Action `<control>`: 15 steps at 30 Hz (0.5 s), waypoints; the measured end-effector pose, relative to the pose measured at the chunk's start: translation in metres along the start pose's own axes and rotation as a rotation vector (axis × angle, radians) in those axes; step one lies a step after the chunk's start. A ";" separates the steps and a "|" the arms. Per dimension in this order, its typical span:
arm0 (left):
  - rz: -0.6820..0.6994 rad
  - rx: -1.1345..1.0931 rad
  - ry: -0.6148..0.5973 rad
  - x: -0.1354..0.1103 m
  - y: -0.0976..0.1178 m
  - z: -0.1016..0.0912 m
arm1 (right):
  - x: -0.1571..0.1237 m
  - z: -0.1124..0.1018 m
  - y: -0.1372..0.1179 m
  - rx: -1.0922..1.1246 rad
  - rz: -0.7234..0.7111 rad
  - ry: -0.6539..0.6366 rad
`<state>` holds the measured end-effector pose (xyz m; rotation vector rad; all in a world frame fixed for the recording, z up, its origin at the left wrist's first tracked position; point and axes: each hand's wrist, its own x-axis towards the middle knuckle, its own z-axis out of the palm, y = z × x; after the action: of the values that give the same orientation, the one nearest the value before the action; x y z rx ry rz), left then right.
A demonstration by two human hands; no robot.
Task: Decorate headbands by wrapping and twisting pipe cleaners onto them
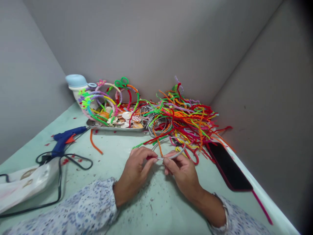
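Note:
Both my hands meet over the pale green table (112, 156). My left hand (137, 171) pinches a red pipe cleaner end against a thin grey headband (174, 154). My right hand (182, 173) grips the same headband from the other side, fingers closed on it. An orange pipe cleaner (158, 145) crosses the band just above my fingers. Right behind lies a big tangle of coloured pipe cleaners (188, 120) with more grey hoops (160, 125) in it.
A metal tray (117, 128) holds shells and wrapped headbands (107, 98), with a white jar with a blue lid (77, 85) behind. A blue glue gun (66, 138) and its black cord lie left, over a white bag (24, 186). A dark phone (228, 166) lies right. Grey walls enclose the table.

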<state>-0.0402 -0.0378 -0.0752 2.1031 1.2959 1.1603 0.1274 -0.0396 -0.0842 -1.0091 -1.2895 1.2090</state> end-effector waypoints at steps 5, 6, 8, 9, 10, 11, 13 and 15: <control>0.035 0.018 -0.017 0.000 -0.001 -0.001 | -0.002 -0.001 0.005 -0.011 0.019 -0.001; 0.035 0.023 -0.021 0.000 -0.001 -0.002 | -0.003 -0.001 0.006 -0.012 0.023 0.006; 0.027 0.028 -0.030 0.000 0.000 -0.002 | -0.003 -0.002 0.006 -0.021 0.019 0.024; 0.021 0.028 -0.034 0.000 0.000 -0.002 | -0.002 -0.003 0.006 -0.032 0.008 0.039; 0.014 0.028 -0.039 0.000 0.000 -0.002 | -0.002 -0.003 0.006 -0.045 -0.006 0.058; 0.008 0.028 -0.042 0.000 0.000 -0.003 | -0.001 -0.004 0.005 -0.056 -0.021 0.080; 0.002 0.029 -0.049 0.001 0.000 -0.003 | 0.001 -0.005 0.005 -0.072 -0.041 0.117; 0.000 0.029 -0.057 0.001 0.001 -0.003 | 0.002 -0.006 0.004 -0.077 -0.039 0.135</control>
<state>-0.0421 -0.0376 -0.0724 2.1407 1.2950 1.0800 0.1332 -0.0368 -0.0887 -1.0972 -1.2512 1.0508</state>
